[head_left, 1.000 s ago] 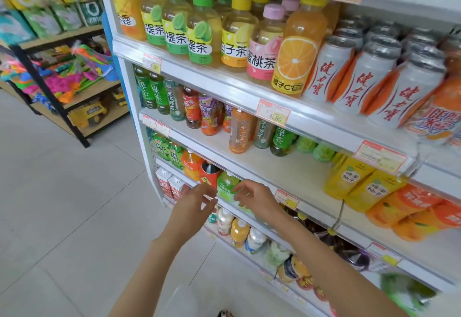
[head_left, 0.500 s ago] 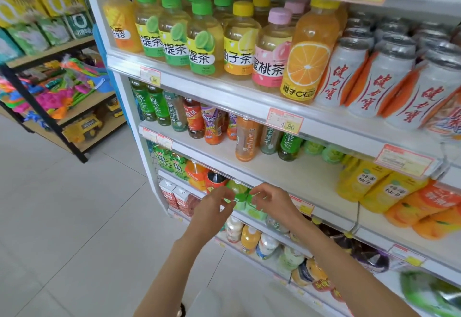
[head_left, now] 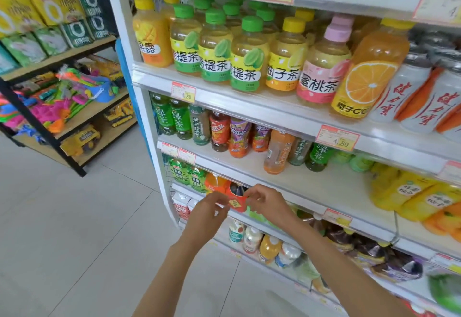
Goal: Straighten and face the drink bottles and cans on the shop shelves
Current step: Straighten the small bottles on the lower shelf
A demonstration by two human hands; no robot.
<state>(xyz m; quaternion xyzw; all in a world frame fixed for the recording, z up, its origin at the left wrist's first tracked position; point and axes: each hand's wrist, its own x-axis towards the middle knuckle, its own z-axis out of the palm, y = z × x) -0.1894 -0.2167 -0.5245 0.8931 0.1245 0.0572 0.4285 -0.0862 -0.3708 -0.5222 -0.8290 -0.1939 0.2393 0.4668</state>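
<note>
Holding a red can (head_left: 235, 199) between both hands at the front of a lower shelf (head_left: 184, 190), just under the rail of the shelf above. Stands upright, dark top showing, yellow diamond label turned toward the camera. Lies squarely between the two grips: pinched on its left side by the curled fingertips of the left hand (head_left: 208, 214), on its right side by the thumb and fingertips of the right hand (head_left: 268, 203). Cannot tell whether the base rests on the shelf or is lifted clear. Flanked on the left, just beside, by an orange bottle (head_left: 215, 183), then green cartons (head_left: 188, 174) further left. Sits above red-and-white cartons (head_left: 180, 206) and a row of small bottles (head_left: 252, 238) on the next shelf down. Overhung by a shelf carrying green tea bottles (head_left: 172, 117) and a lone pale orange bottle (head_left: 278, 152). Topped by a row of yellow tea bottles (head_left: 245, 62) and white cans (head_left: 399, 92). Bordered at far left by a toy rack (head_left: 62, 107).
</note>
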